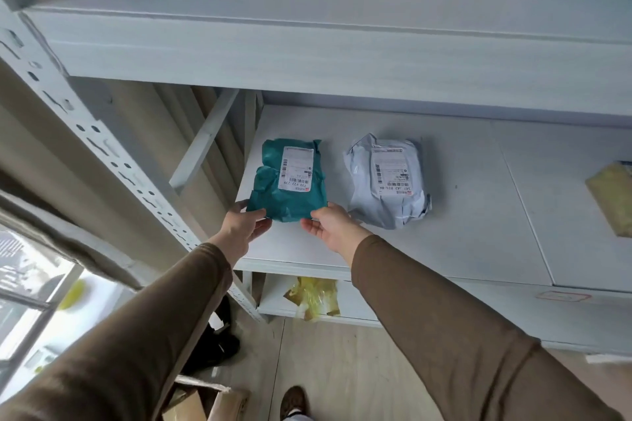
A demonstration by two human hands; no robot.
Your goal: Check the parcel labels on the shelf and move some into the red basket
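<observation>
brown sleeves (143, 335) reach to the middle shelf (461, 232). left hand (241, 224) and right hand (330, 225) each pinch a near corner of the teal parcel (289, 181), label up, lying at the shelf's left end. just beside it lies a grey parcel (390, 181). a yellow bag (612, 198) is cut off at right. label print is too small to read.

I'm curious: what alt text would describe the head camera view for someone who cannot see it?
Two hands, left and right, grip the near corners of a teal parcel lying label-up on a white shelf. A grey parcel lies beside it, to the right.
</observation>
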